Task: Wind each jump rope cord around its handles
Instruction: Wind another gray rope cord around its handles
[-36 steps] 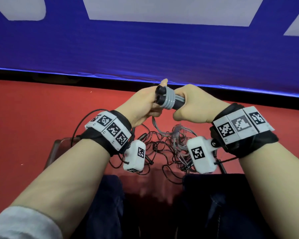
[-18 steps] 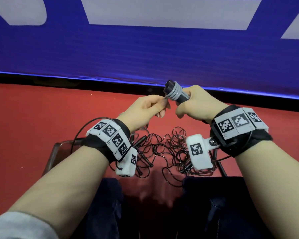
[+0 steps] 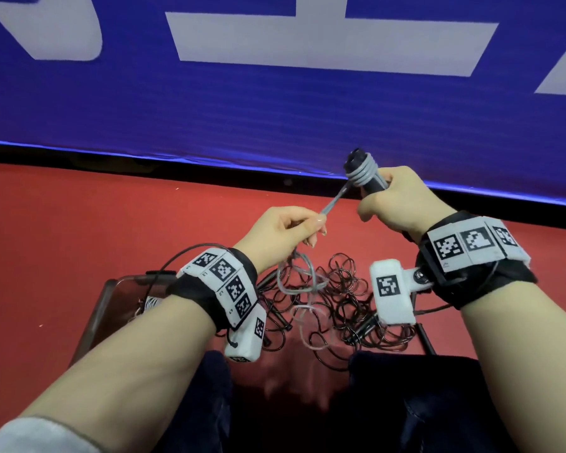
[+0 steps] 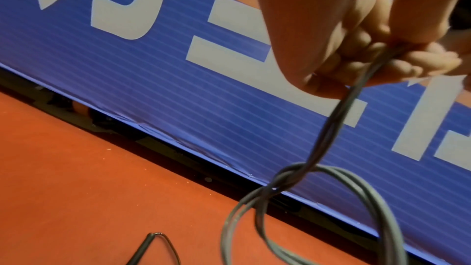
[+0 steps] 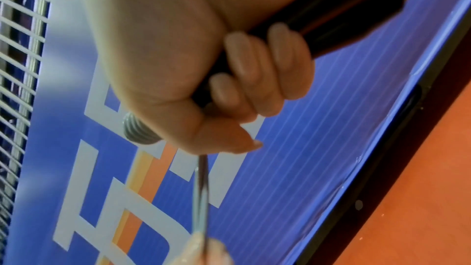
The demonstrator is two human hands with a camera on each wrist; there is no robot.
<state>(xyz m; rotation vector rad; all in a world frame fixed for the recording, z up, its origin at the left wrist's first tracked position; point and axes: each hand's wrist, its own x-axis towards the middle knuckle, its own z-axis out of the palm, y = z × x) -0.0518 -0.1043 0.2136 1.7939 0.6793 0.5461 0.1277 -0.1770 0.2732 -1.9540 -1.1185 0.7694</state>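
Right hand (image 3: 402, 204) is clenched round the black handles (image 3: 371, 184), both held together as one bundle, tip pointing up and left. Left hand (image 3: 285, 232) pinches the doubled grey cord (image 3: 335, 199) between thumb and fingers, below and left of the handles.

Change: a second ago both hands were pressed together at the handles, the left one laying a turn on. Now the left hand has dropped away down-left, and the cord runs taut from the coil (image 3: 363, 171) to its fingers. Several neat grey turns sit near the handle tip. Reads as slack drawn out for the next turn, so this rope is early in its winding.

The wrist view shows the grey strands crossing in a loose knot-like tangle (image 4: 288, 176) just under the left hand. Likely needs shaking out before it reaches the coil.

The rest of the grey cord hangs into a heap of black cords (image 3: 347, 302) on a small worktop (image 3: 105, 299) between the knees. The black ropes look unwound, so most of the task is left. Grey and black loops overlap there, so there is some snag risk on pull.

Room: open air above and around the hands, red floor (image 3: 79, 223) beyond. The blue banner (image 3: 275, 109) stands behind, well apart from the handle tip. Knees sit close below the worktop edge.
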